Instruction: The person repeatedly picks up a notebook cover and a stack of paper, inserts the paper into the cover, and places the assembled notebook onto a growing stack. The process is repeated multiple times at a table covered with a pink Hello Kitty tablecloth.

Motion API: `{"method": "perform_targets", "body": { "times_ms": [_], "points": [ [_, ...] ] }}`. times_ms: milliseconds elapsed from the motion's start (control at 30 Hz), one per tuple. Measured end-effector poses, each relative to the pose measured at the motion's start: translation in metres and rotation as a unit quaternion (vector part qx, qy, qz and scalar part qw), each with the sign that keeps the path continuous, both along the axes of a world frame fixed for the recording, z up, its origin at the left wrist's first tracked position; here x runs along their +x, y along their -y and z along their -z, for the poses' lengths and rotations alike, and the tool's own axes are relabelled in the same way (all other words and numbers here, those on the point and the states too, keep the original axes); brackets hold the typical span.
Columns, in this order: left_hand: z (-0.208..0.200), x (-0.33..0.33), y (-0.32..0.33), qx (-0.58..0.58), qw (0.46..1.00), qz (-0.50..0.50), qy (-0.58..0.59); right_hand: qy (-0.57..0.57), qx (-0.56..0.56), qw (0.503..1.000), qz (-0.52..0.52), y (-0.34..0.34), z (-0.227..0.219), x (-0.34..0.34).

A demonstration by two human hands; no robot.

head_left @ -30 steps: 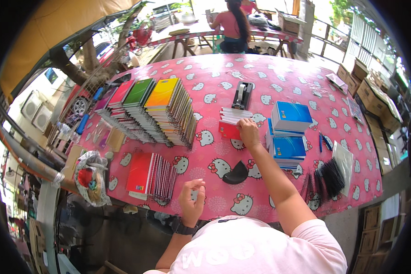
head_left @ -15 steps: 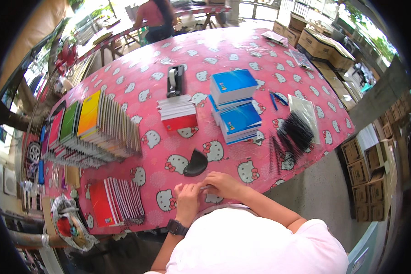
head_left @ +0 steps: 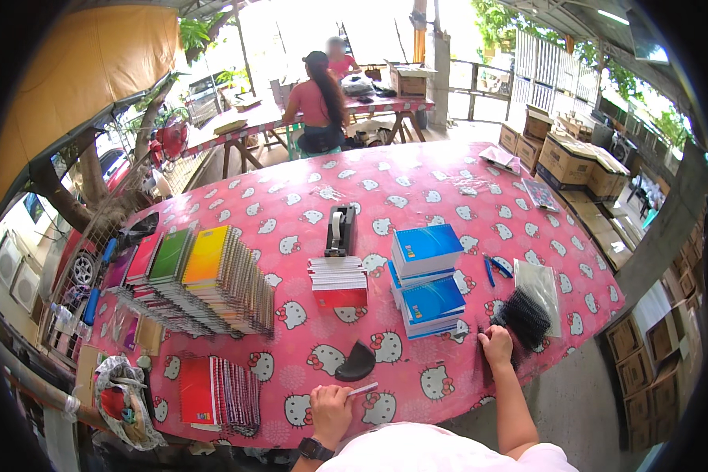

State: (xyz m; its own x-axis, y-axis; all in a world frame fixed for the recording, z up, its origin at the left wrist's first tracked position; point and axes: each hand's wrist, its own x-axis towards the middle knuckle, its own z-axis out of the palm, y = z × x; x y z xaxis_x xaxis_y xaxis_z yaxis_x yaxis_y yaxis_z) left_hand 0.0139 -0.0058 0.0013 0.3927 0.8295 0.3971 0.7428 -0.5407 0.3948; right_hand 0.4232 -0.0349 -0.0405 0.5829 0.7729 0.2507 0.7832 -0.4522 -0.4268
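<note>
My left hand rests at the near edge of the table, its fingers closed on a slim whitish stick-like thing that points right. Just beyond it lies a black wedge-shaped thing. Off to the right, my right hand is at the loose black spiral binding coils, fingers pinched on a coil that is mostly hidden. Beside that hand lies a dense heap of black coils, partly on a clear plastic sleeve. Blue notebooks stand stacked left of the right hand.
Yellow, green, pink and purple spiral notebooks stand in rows at left; red ones lie nearer, others mid-table. A tape dispenser and blue-handled pliers lie farther back. Two people sit at another table. Cardboard boxes stand at right.
My right hand has left my left hand and moved right to the black coils. The slim whitish thing stays in my left hand. The head view has tilted up, showing more background.
</note>
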Motion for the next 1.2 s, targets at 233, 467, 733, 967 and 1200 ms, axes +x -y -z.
{"method": "perform_targets", "body": {
  "times_ms": [233, 467, 733, 967, 1200],
  "points": [
    [-0.012, -0.001, 0.004, 0.009, 0.999, 0.022, 0.027, -0.052, 0.146, 0.986, 0.064, -0.002, -0.006, 0.014],
    [-0.015, 0.003, -0.003, 0.063, 0.998, 0.013, 0.028, -0.287, 0.217, 0.932, -0.031, -0.002, -0.084, -0.010],
    [-0.002, 0.011, 0.000, 0.033, 0.998, 0.017, 0.046, -0.296, 0.035, 0.844, -0.445, -0.018, -0.056, -0.172],
    [-0.001, 0.008, 0.002, 0.046, 0.996, 0.037, 0.062, -0.282, -0.075, 0.815, -0.501, -0.027, -0.036, -0.198],
    [-0.008, 0.000, 0.002, 0.034, 0.994, 0.086, 0.061, -0.433, -0.082, 0.798, -0.410, -0.019, -0.055, -0.192]
  ]
}}
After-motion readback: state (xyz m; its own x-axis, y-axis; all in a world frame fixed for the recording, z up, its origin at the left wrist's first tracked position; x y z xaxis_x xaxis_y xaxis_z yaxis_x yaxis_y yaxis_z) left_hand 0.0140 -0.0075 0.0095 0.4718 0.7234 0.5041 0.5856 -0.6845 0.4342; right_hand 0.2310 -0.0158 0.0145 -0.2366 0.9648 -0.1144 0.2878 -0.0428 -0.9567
